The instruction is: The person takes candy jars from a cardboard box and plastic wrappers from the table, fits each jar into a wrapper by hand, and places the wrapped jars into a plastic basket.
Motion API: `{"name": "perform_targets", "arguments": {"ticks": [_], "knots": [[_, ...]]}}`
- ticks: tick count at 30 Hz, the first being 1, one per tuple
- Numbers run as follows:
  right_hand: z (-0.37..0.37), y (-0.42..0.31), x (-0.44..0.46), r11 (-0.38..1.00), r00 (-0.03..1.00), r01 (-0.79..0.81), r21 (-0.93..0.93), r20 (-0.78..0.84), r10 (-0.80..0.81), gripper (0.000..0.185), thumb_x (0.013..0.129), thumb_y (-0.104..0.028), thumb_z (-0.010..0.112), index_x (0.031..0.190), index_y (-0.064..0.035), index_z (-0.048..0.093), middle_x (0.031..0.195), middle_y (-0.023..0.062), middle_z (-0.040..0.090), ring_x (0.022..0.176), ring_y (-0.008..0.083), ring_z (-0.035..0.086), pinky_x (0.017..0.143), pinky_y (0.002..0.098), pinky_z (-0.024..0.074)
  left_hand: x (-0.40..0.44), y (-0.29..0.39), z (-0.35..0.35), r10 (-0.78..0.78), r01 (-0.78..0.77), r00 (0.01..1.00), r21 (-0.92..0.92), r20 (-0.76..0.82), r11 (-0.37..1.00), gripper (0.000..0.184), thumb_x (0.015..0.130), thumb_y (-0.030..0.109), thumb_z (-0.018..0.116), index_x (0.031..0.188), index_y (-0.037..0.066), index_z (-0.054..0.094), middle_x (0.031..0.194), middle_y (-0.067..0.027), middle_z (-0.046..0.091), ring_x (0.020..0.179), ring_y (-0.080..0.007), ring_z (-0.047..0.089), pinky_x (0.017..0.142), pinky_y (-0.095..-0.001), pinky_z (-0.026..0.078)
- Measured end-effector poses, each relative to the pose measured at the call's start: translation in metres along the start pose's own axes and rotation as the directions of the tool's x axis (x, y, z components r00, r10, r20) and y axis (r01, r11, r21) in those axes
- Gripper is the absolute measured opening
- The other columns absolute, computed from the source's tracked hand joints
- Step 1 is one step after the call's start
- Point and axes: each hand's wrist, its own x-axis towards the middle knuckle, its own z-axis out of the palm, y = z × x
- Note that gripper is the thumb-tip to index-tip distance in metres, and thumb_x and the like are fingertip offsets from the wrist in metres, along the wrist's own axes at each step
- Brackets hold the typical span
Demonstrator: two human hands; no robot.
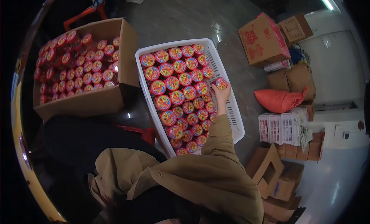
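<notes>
My right hand is closed around a small jar with a pink-rimmed, brightly printed round lid. It is over the right side of a white plastic crate. Rows of similar lidded jars fill much of the crate, those at the far and left sides standing higher than those in the near middle. Left of the crate, an open cardboard box holds many more pink-lidded jars with clear sides. My left hand is out of view; only brown sleeve cloth shows on that side.
Cardboard boxes, a red sack and white slatted crates stand along the right wall. An open carton lies nearer. A red stool is partly hidden between the box and crate.
</notes>
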Motion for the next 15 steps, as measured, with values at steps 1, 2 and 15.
{"name": "perform_targets", "arguments": {"ticks": [1, 2, 15], "knots": [[0.007, 0.01, 0.004, 0.998, 0.995, -0.039, 0.044, 0.098, 0.035, 0.065, 0.053, -0.021, 0.082, 0.107, -0.0025, 0.051, 0.1, 0.0142, 0.06, 0.095, 0.0276, 0.058, 0.083, 0.0359, 0.045, -0.011, -0.037, -0.01, -0.025, 0.025, 1.0, -0.008, -0.015, 1.0, 0.065, 0.077, 0.015, 0.065, 0.134, 0.005, 0.036, 0.133, -0.0134, 0.042, 0.11, -0.0242, 0.052, 0.097, -0.035, 0.038], [0.013, 0.019, 0.008, 0.993, 0.978, -0.083, 0.083, 0.196, 0.066, 0.064, 0.053, -0.019, 0.082, 0.107, -0.0031, 0.051, 0.1, 0.014, 0.06, 0.095, 0.0269, 0.057, 0.084, 0.0356, 0.0448, -0.029, -0.074, -0.023, -0.049, 0.049, 0.998, -0.017, -0.031, 0.999, 0.064, 0.078, 0.015, 0.065, 0.134, 0.005, 0.036, 0.133, -0.0135, 0.042, 0.11, -0.0243, 0.052, 0.097, -0.035, 0.038], [0.007, 0.036, 0.034, 0.903, 0.684, -0.136, 0.407, 0.698, -0.211, 0.075, 0.054, 0.007, 0.073, 0.121, -0.0051, 0.041, 0.112, 0.0063, 0.053, 0.104, 0.0168, 0.052, 0.089, 0.0309, 0.0445, 0.018, -0.117, 0.001, -0.097, 0.091, 0.987, -0.059, -0.128, 0.994, 0.054, 0.082, 0.018, 0.059, 0.13, 0.003, 0.04, 0.129, -0.0151, 0.046, 0.109, -0.0256, 0.053, 0.096, -0.0352, 0.039]]}}
